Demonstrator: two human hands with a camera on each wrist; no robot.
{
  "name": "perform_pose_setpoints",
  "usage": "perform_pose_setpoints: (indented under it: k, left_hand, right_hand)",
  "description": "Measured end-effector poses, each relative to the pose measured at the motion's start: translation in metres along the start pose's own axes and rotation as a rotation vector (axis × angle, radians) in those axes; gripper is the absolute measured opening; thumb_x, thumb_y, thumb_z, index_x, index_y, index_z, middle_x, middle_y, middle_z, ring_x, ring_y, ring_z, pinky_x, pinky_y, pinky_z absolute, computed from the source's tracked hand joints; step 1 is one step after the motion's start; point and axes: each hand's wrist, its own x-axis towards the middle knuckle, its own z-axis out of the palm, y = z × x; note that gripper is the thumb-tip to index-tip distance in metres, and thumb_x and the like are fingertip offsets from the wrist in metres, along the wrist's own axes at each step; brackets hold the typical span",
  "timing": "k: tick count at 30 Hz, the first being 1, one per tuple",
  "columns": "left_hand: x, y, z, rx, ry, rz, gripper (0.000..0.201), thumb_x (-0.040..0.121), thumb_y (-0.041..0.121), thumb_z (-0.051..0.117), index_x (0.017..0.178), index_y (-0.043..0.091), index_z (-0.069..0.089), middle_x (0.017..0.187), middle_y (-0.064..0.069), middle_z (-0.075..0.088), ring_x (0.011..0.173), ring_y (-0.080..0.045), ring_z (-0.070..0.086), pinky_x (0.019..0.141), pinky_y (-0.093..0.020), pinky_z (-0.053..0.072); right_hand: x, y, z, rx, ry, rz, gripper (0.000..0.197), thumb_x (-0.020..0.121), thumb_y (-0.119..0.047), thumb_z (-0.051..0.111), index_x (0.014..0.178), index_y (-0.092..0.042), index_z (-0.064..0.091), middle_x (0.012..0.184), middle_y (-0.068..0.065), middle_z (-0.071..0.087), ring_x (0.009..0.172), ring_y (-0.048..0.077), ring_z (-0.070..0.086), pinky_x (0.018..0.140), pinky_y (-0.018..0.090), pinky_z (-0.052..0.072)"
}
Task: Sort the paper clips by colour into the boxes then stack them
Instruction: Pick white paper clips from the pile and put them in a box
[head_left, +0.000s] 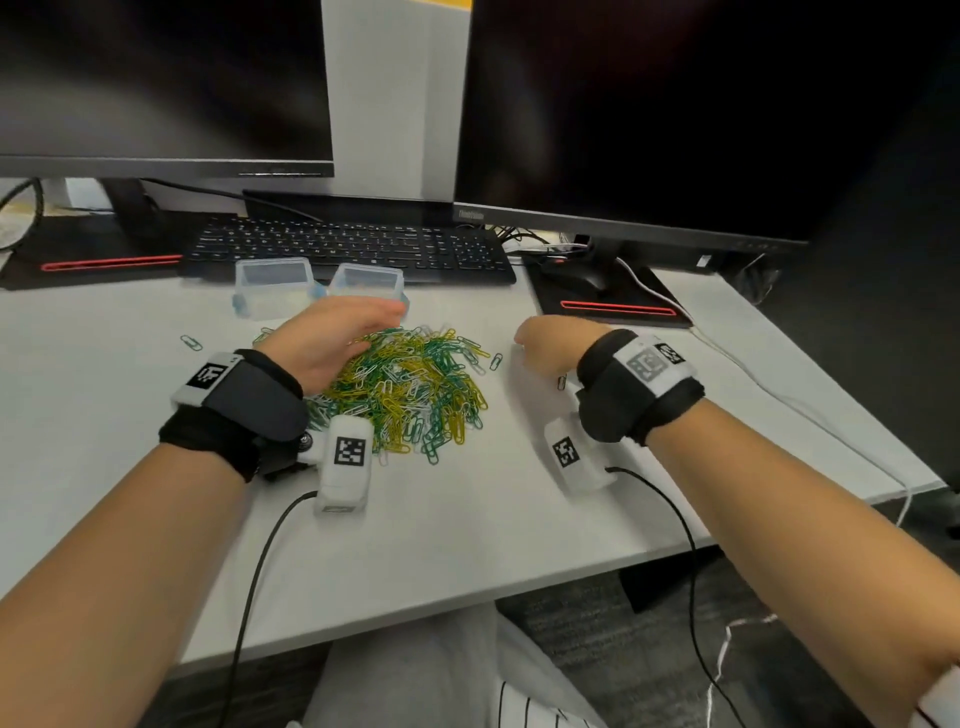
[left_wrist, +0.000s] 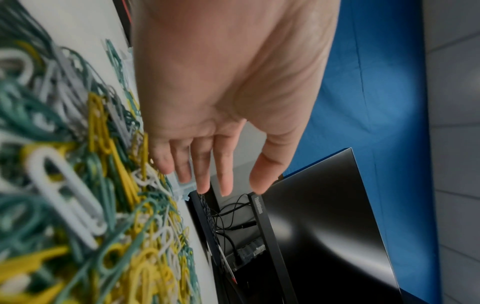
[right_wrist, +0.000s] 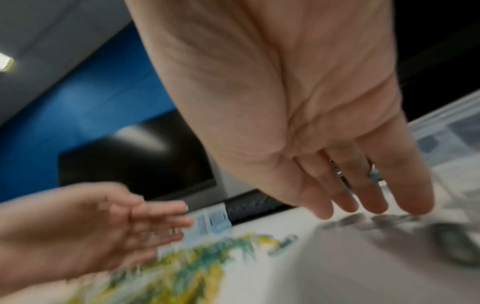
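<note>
A heap of green, yellow and white paper clips (head_left: 410, 389) lies mid-desk, close up in the left wrist view (left_wrist: 91, 185) and blurred in the right wrist view (right_wrist: 182, 267). Two clear boxes with blue latches (head_left: 274, 286) (head_left: 366, 283) stand just behind it. My left hand (head_left: 363, 325) hovers over the heap's back left, fingers straight (left_wrist: 233, 185), holding nothing. My right hand (head_left: 524, 338) is just right of the heap, low over the white desk, fingers straight and empty (right_wrist: 369, 203). Single clips lie apart at the left (head_left: 190, 342) and right (head_left: 496, 360) of the heap.
A black keyboard (head_left: 353, 249) lies behind the boxes, under two dark monitors (head_left: 156, 78) (head_left: 675, 104). A mouse (head_left: 576, 278) sits on the right monitor's base. Cables run along the desk's right edge (head_left: 779, 405). Wrist-camera leads trail over the front of the white desk (head_left: 467, 519).
</note>
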Motion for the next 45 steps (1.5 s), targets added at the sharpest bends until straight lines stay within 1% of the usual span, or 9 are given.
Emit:
perform_pose_setpoints:
  k: [6,19,23,26,28,32,36,42,45]
  left_hand:
    - [-0.001,-0.003,0.001,0.277,-0.048,-0.066,0.03,0.083,0.009,0.067,0.107,0.026,0.066,0.135,-0.001,0.054,0.13,-0.02,0.039,0.115,-0.038,0.021]
    - [-0.005,-0.003,0.004,0.361,-0.104,-0.094,0.035,0.084,0.005,0.066,0.117,0.016,0.065,0.128,-0.002,0.056,0.12,-0.018,0.043,0.104,-0.031,0.027]
    - [-0.005,-0.002,0.003,0.301,-0.016,-0.025,0.031,0.086,0.002,0.063,0.114,0.014,0.064,0.121,-0.006,0.062,0.09,-0.012,0.05,0.073,-0.024,0.035]
    - [-0.002,-0.004,0.0,0.291,0.009,-0.014,0.03,0.086,0.003,0.062,0.114,0.016,0.064,0.121,-0.004,0.061,0.07,-0.005,0.043,0.069,-0.023,0.035]
    - [0.0,-0.004,0.0,0.297,-0.002,-0.02,0.028,0.086,0.004,0.063,0.111,0.017,0.066,0.123,-0.004,0.061,0.076,-0.007,0.047,0.069,-0.022,0.036]
    - [0.003,-0.007,0.001,0.339,-0.033,-0.053,0.027,0.083,0.006,0.067,0.108,0.017,0.068,0.128,-0.004,0.06,0.123,-0.02,0.046,0.098,-0.03,0.03]
    - [0.004,-0.008,0.0,0.353,-0.071,-0.076,0.027,0.082,0.009,0.069,0.105,0.021,0.069,0.126,-0.001,0.061,0.123,-0.019,0.045,0.102,-0.031,0.028]
    - [0.001,-0.006,0.001,0.346,-0.09,-0.059,0.028,0.084,0.007,0.067,0.11,0.016,0.068,0.12,0.001,0.061,0.113,-0.015,0.048,0.091,-0.028,0.03]
    - [0.002,-0.007,-0.001,0.3,-0.055,-0.037,0.02,0.085,0.006,0.066,0.1,0.02,0.069,0.111,-0.003,0.064,0.077,-0.01,0.049,0.07,-0.026,0.035]
  right_hand:
    - [-0.005,-0.006,0.011,-0.195,0.003,-0.058,0.029,0.093,0.004,0.043,0.117,0.009,0.057,0.106,0.022,0.06,0.099,0.035,0.059,0.072,0.028,0.038]
    - [0.018,-0.004,0.003,0.088,0.02,-0.369,0.014,0.082,-0.008,0.072,0.095,-0.012,0.074,0.092,0.001,0.071,0.081,0.014,0.065,0.079,0.024,0.052]
    - [0.022,0.003,-0.009,0.072,-0.036,-0.301,0.026,0.081,-0.015,0.075,0.107,-0.013,0.07,0.094,0.001,0.066,0.074,0.018,0.065,0.07,0.022,0.053]
    - [0.02,0.005,0.001,0.001,-0.038,-0.297,0.033,0.078,-0.021,0.079,0.107,-0.012,0.069,0.096,-0.001,0.065,0.083,0.018,0.064,0.077,0.026,0.052]
    - [0.021,0.003,0.008,-0.023,0.038,-0.317,0.026,0.079,-0.017,0.077,0.103,-0.01,0.07,0.09,-0.001,0.065,0.078,0.015,0.059,0.076,0.026,0.049]
    - [0.024,-0.006,0.007,-0.044,-0.043,-0.271,0.012,0.085,-0.015,0.067,0.09,-0.004,0.071,0.075,0.005,0.07,0.056,0.008,0.059,0.067,0.021,0.05]
    - [0.027,-0.013,0.004,-0.156,-0.116,-0.24,0.023,0.083,-0.023,0.064,0.087,-0.003,0.073,0.071,0.006,0.068,0.06,0.019,0.059,0.07,0.029,0.054]
    - [0.02,-0.019,0.011,-0.16,-0.048,-0.297,0.017,0.082,-0.021,0.066,0.083,-0.005,0.069,0.072,0.006,0.068,0.061,0.017,0.058,0.065,0.025,0.048]
    - [0.008,0.001,-0.012,-0.035,-0.011,-0.267,0.007,0.085,-0.018,0.063,0.081,-0.012,0.063,0.069,0.002,0.068,0.055,0.009,0.056,0.063,0.022,0.043]
